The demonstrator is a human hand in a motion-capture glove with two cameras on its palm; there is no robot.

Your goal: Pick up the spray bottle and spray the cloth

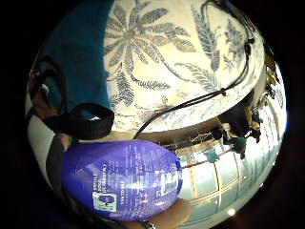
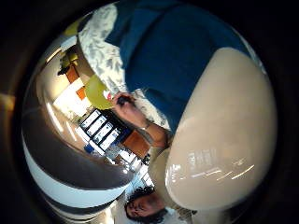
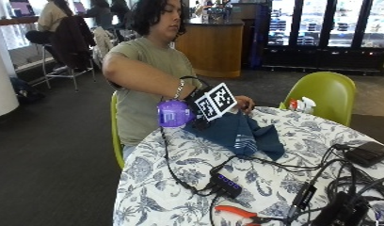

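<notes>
In the outside view my gloved right hand (image 3: 193, 100) grips a purple spray bottle (image 3: 173, 113), tipped sideways above the table's near-left edge beside the dark blue cloth (image 3: 242, 134). The cloth lies bunched on the floral tablecloth (image 3: 180, 165), and the bare left hand (image 3: 244, 102) holds its far edge. The little finger side palm view has the purple bottle (image 1: 121, 179) close against the palm, with the blue cloth (image 1: 76, 62) and tablecloth (image 1: 181, 62) beyond. In the thumb side palm view the blue cloth (image 2: 173, 60) fills much of the picture, and the bare hand (image 2: 128, 112) pinches it.
A black hub (image 3: 226, 183) with cables lies in the middle of the table. Orange-handled pliers (image 3: 239, 212) sit at the front edge, and a black device (image 3: 367, 153) at the right. A green chair (image 3: 324, 92) and small bottles (image 3: 301, 104) stand behind the table.
</notes>
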